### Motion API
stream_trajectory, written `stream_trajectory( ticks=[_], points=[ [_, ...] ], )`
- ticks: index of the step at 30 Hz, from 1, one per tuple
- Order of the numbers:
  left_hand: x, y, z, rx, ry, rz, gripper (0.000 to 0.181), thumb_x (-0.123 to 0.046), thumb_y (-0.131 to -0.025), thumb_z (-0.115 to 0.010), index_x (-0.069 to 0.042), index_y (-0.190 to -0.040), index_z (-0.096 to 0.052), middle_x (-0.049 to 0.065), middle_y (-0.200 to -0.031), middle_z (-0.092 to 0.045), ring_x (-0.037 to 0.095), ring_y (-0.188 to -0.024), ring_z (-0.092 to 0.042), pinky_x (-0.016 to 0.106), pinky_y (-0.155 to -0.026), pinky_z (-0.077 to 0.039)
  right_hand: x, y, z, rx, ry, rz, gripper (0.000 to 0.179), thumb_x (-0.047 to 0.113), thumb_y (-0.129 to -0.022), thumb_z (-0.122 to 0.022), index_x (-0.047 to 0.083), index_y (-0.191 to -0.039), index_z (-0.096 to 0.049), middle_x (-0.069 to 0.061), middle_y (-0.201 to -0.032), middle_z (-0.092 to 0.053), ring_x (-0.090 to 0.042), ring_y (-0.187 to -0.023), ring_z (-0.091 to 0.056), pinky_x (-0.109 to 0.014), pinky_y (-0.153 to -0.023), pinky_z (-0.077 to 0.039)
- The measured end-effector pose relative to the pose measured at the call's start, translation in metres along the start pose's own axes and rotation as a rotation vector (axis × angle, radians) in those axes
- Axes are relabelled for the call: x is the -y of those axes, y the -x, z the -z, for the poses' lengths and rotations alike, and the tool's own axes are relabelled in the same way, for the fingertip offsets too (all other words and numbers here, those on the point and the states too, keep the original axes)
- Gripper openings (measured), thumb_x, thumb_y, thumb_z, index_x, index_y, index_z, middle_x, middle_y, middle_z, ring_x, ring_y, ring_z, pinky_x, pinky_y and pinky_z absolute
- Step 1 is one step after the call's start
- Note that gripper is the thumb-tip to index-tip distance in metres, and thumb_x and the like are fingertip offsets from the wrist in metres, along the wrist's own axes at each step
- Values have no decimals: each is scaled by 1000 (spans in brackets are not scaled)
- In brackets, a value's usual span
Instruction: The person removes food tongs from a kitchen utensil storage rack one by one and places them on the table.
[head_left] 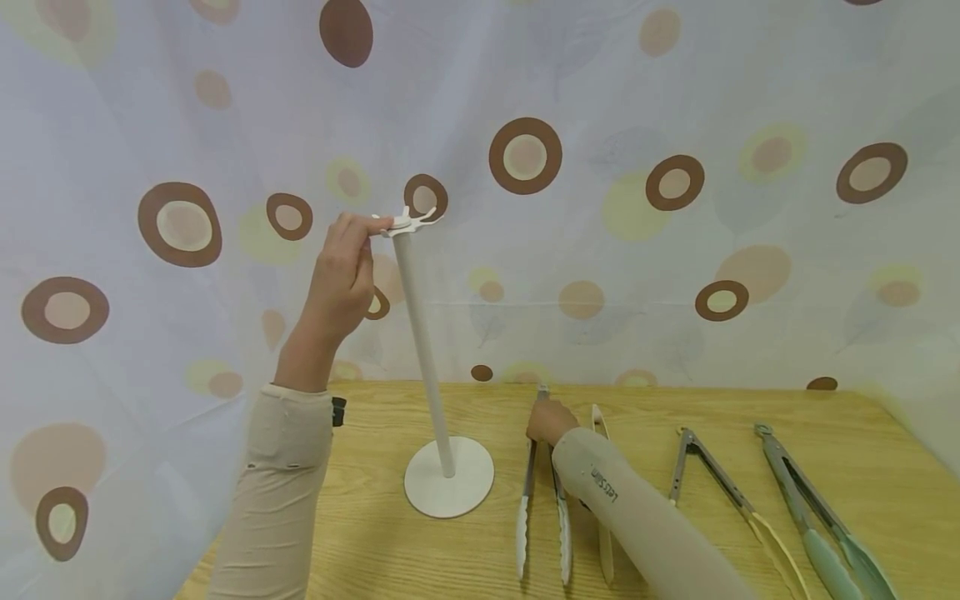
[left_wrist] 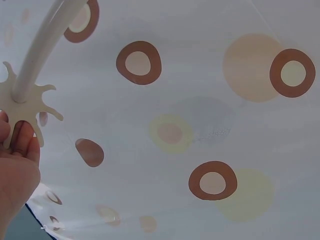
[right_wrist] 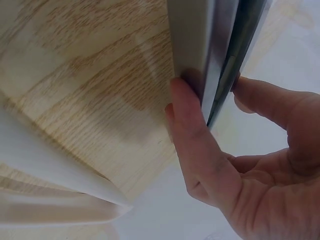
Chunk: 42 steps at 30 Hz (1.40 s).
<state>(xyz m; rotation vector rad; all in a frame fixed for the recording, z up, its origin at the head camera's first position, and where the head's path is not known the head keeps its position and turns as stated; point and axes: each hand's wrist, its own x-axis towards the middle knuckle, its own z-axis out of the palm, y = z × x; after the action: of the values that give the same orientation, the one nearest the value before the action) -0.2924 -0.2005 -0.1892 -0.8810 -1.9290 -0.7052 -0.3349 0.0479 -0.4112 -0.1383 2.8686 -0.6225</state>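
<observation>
A white stand has a round base (head_left: 448, 497), a slim pole (head_left: 422, 333) and a pronged hook top (head_left: 411, 223). My left hand (head_left: 343, 271) is raised to that top and pinches its near edge. In the left wrist view, the fingers (left_wrist: 25, 142) curl at one prong of the hook top (left_wrist: 32, 97). To the right of the base, my right hand (head_left: 551, 421) pinches metal tongs with white tips (head_left: 565, 546) near their upper end. The right wrist view shows thumb and fingers on either side of the metal tongs (right_wrist: 192, 40); the tips point toward me.
Beige tongs (head_left: 606, 554) lie beside the right hand, partly hidden by the forearm. Farther right are spread tongs with yellow tips (head_left: 772, 542) and green tongs (head_left: 798, 500). A patterned curtain (head_left: 600, 125) hangs behind the wooden table (head_left: 367, 500).
</observation>
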Motion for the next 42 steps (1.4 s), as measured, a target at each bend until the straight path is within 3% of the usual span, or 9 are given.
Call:
stream_trajectory(
  ticks=[9,12,17,21,26,31,34,37,42],
  points=[
    [-1,0,-1,3,7,8,32,8,-94,-34,8,-115,-58,25,-106,-53,38,-98,-44,43,-83,-35,-11,-25,-15,20,-1,-53,15,3,-86,-61,2,-72,-60,-2,-55,-39,-12,-47,-32,-25,-46,-29],
    [-1,0,-2,2,8,7,32,9,-93,-34,8,-115,-58,25,-107,-53,38,-98,-45,43,-84,-36,-9,-18,-12,23,-13,-51,17,3,-88,-61,1,-71,-60,-2,-54,-36,-12,-46,-29,-25,-46,-27],
    [-1,-1,-3,3,4,3,32,9,-93,-33,9,-114,-57,26,-108,-53,39,-100,-45,44,-85,-36,-1,5,-1,-5,3,-28,17,10,-90,-64,-7,-89,-66,-6,-63,-50,-14,-52,-40,-26,-50,-34],
    [1,-1,-3,-3,8,5,32,10,-92,-34,10,-114,-57,26,-108,-53,38,-101,-45,44,-86,-36,-3,6,1,-6,3,-19,25,14,-90,-67,-8,-101,-68,-12,-83,-65,-18,-65,-54,-30,-60,-45],
    [1,-1,-4,2,13,6,32,9,-92,-34,9,-114,-57,26,-108,-53,38,-101,-45,44,-86,-36,-5,4,2,-10,2,-10,25,14,-89,-67,-9,-99,-68,-19,-96,-67,-25,-80,-64,-38,-73,-52],
    [2,-1,-3,1,19,14,32,8,-93,-35,9,-114,-58,26,-109,-54,38,-101,-45,43,-85,-36,-9,6,3,-30,1,37,16,11,-89,-66,-6,-87,-68,-14,-85,-66,-22,-73,-61,-37,-70,-52],
    [2,0,-3,-7,21,31,31,7,-93,-36,9,-114,-59,26,-110,-54,37,-101,-45,43,-85,-36,-12,8,4,-42,-108,40,14,4,-91,-57,-7,-86,-64,-5,-65,-53,-14,-53,-45,-28,-52,-43],
    [2,1,-3,-21,21,54,32,7,-92,-36,9,-115,-59,25,-110,-54,37,-100,-45,42,-83,-35,-15,8,5,-90,-243,70,15,-1,-92,-49,-12,-91,-59,-2,-58,-39,-10,-45,-32,-22,-43,-31],
    [3,2,-5,-64,28,81,33,6,-91,-36,8,-114,-59,24,-111,-55,36,-100,-44,40,-82,-34,-16,6,16,-185,-323,133,31,0,-93,-48,1,-63,-50,-2,-48,-40,-9,-38,-35,-20,-39,-31]
  ],
)
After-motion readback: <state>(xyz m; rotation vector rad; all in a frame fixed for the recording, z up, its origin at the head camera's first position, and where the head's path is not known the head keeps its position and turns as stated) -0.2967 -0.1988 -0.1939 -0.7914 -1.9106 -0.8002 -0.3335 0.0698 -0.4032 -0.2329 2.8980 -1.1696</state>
